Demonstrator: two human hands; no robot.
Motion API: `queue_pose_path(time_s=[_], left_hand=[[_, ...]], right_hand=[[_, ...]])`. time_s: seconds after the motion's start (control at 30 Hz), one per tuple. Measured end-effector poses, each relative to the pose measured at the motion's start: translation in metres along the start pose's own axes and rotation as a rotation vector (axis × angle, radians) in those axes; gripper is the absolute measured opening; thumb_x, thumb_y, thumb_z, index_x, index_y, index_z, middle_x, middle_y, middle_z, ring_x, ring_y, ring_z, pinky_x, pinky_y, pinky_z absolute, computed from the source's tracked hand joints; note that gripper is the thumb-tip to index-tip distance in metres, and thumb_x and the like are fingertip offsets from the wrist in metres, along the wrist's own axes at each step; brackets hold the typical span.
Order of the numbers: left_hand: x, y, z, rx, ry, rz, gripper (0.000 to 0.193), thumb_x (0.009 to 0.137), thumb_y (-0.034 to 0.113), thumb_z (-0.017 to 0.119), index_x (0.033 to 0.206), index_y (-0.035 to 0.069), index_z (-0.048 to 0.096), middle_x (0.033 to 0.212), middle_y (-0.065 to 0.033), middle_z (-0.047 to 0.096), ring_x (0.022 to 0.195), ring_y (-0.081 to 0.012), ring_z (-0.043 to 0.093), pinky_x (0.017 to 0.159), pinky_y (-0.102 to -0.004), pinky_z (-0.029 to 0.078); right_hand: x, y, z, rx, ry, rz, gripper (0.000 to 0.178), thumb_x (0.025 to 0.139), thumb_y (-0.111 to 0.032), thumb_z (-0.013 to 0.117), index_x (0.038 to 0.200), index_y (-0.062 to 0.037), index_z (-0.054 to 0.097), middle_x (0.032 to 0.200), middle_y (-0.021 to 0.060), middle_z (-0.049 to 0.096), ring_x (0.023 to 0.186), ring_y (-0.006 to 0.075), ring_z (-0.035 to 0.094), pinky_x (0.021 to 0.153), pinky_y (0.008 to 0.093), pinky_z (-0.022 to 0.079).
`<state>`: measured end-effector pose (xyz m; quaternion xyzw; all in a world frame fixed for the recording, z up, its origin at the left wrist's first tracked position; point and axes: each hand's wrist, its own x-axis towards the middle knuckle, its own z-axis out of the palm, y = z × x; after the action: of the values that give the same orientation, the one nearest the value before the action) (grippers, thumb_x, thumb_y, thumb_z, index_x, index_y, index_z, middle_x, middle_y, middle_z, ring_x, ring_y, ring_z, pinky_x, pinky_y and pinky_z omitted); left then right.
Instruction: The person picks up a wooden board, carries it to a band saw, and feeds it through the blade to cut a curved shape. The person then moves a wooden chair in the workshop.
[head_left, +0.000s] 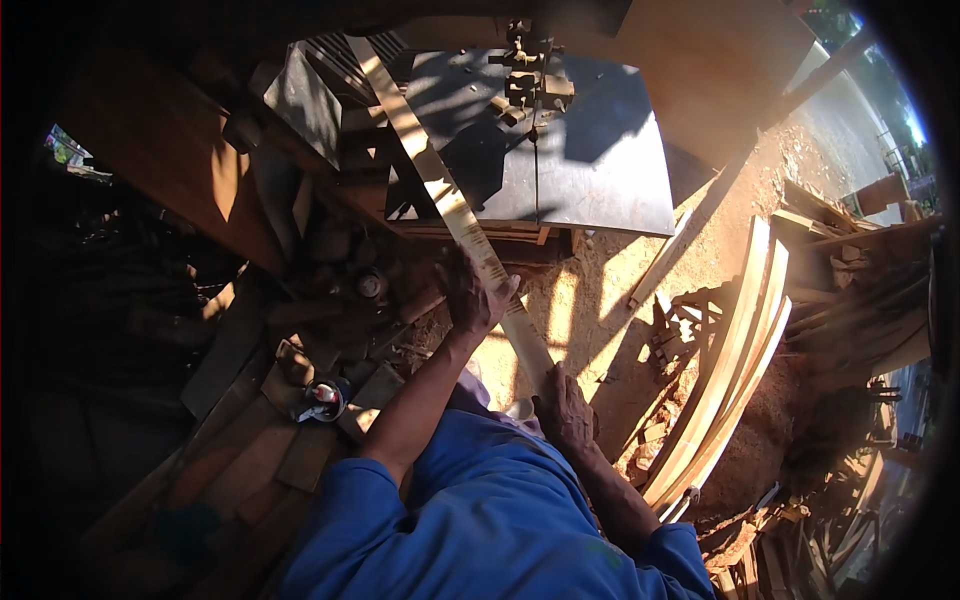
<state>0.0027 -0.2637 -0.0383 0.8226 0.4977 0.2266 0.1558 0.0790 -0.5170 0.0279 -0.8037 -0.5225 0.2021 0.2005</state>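
A long, narrow wooden board [430, 165] runs slantwise from the far left to just in front of my body. My left hand [474, 297] grips it partway along, with the thumb on the right side and the fingers at the left edge. At the near end, my right hand [568, 408] is closed round the board, its fingertips partly hidden in shade. Beyond my hands, the board's far part crosses the left side of a flat metal machine table [610, 175]. A dark metal fixture [522, 80] stands on that table, beside a slot.
Curved pale wood strips [735, 350] lean in a bundle on the right, near scrap wood. At the left, a round container [325, 398] sits among wood offcuts [245, 455]. A large brown panel [165, 140] stands at the far left. Sawdust [590, 300] covers the ground.
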Motion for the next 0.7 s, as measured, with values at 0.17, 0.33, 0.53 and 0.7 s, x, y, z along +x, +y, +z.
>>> queue_pose_path(time_s=[0.17, 0.33, 0.53, 0.7], left_hand=[[0.053, 0.008, -0.011, 0.05, 0.117, 0.062, 0.106, 0.089, 0.068, 0.053, 0.148, -0.015, 0.022, 0.152, -0.0356, 0.028, 0.145, -0.0481, 0.021, 0.118, -0.0614, 0.012], [0.134, -0.018, 0.002, 0.167, 0.117, 0.082, 0.097, 0.093, 0.065, 0.049, 0.143, -0.015, 0.029, 0.149, -0.0351, 0.033, 0.142, -0.0497, 0.029, 0.116, -0.0605, 0.019], [0.216, -0.042, 0.024, 0.021, -0.145, -0.239, 0.074, 0.089, 0.062, 0.058, 0.126, -0.003, 0.057, 0.117, -0.0267, 0.066, 0.115, -0.0444, 0.06, 0.102, -0.047, 0.045], [0.262, -0.047, 0.043, -0.026, 0.389, 0.005, 0.098, 0.082, 0.056, 0.068, 0.146, -0.008, 0.031, 0.145, -0.0296, 0.041, 0.134, -0.0445, 0.042, 0.111, -0.0595, 0.029]], right_hand=[[0.045, 0.0, 0.001, -0.048, 0.158, -0.083, 0.08, 0.08, -0.016, 0.075, 0.145, 0.005, 0.033, 0.108, 0.0241, 0.058, 0.094, 0.042, 0.061, 0.073, 0.0489, 0.053], [0.122, -0.011, 0.003, 0.014, 0.179, 0.0, 0.075, 0.078, -0.017, 0.079, 0.14, -0.002, 0.039, 0.121, 0.0227, 0.056, 0.109, 0.0421, 0.059, 0.085, 0.0498, 0.052], [0.171, -0.009, 0.001, 0.112, 0.315, -0.235, 0.06, 0.068, -0.014, 0.086, 0.117, -0.0066, 0.052, 0.12, 0.0187, 0.054, 0.114, 0.0385, 0.055, 0.093, 0.0467, 0.048], [0.168, 0.014, -0.005, -0.03, 0.332, -0.26, 0.051, 0.07, -0.011, 0.085, 0.115, -0.0057, 0.061, 0.121, 0.0155, 0.054, 0.116, 0.0345, 0.054, 0.096, 0.0462, 0.048]])
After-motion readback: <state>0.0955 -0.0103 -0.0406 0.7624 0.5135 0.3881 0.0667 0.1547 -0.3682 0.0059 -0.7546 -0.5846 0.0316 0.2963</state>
